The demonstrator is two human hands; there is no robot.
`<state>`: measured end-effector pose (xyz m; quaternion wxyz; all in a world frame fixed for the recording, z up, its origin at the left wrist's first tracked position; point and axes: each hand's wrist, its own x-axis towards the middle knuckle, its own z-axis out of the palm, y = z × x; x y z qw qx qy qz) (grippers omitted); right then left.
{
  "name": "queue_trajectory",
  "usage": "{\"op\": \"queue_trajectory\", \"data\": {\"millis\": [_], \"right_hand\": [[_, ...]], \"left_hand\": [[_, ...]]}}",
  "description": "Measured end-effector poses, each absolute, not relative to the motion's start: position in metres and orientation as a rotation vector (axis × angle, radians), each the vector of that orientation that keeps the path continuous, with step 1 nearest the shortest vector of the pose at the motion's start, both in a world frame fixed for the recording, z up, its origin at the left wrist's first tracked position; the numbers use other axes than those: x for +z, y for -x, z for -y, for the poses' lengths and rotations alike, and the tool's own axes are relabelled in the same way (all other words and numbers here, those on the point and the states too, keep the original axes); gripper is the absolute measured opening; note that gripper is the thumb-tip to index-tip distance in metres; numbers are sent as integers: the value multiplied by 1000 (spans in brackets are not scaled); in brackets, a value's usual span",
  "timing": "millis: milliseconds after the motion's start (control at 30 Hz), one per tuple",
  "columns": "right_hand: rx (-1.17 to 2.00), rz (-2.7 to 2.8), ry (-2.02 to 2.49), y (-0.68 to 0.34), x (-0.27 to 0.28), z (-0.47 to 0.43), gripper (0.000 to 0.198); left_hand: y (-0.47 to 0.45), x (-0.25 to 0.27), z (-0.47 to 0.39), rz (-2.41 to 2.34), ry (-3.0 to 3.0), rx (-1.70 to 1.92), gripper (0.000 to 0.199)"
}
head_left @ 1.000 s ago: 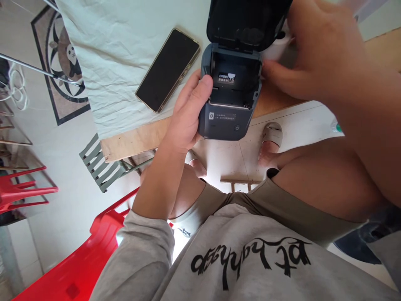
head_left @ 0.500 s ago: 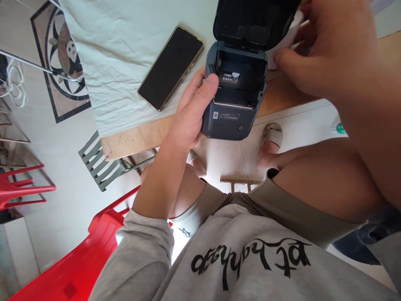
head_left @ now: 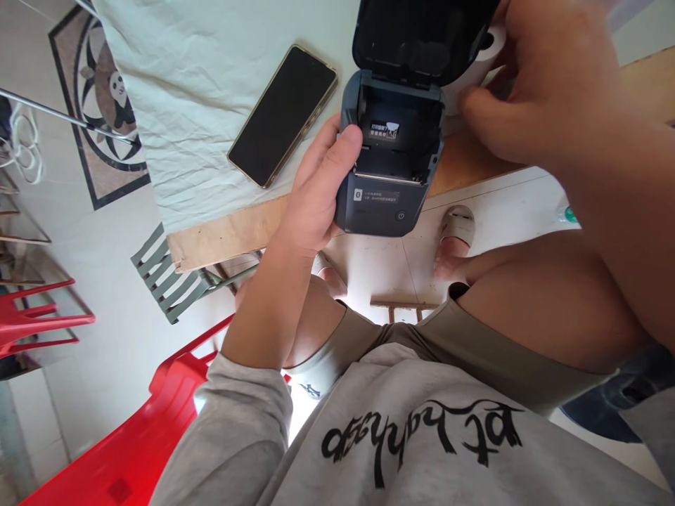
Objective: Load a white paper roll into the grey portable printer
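Observation:
My left hand (head_left: 321, 183) is wrapped around the side of a dark blue label printer (head_left: 382, 200), held over the table's front edge. The printer's black lid (head_left: 416, 42) is swung up, and the bay beneath it shows a small printed sticker but no roll. To the right of the lid, my right hand (head_left: 543, 91) grips a white paper roll (head_left: 477, 70). Part of the roll is hidden by the lid and my fingers. Left of the printer, a phone (head_left: 283, 116) with a dark screen lies flat on the cloth.
A pale cloth (head_left: 195, 91) covers the wooden table (head_left: 226, 232). Below its left corner stands a green slatted stool (head_left: 171, 277). Red plastic chairs (head_left: 121, 436) are at the left, and my legs are under the table edge.
The paper roll has turned in my right hand, so its hollow core now shows beside the lid. The printer and my left hand have shifted slightly left in view.

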<state>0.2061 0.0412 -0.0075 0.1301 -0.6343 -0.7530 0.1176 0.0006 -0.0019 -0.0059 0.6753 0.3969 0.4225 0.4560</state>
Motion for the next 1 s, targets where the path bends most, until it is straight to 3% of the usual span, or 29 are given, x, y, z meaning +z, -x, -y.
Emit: {"op": "queue_trajectory", "data": {"millis": [667, 833, 1000], "right_hand": [[391, 2163, 1839, -198, -2, -40, 43], [372, 2184, 1764, -202, -3, -40, 51], [378, 2223, 1789, -200, -1, -39, 42]], "left_hand": [[2, -13, -1, -913, -893, 1035, 27], [1, -12, 1, -907, -885, 1057, 30], [1, -12, 0, -916, -884, 1043, 28]]}}
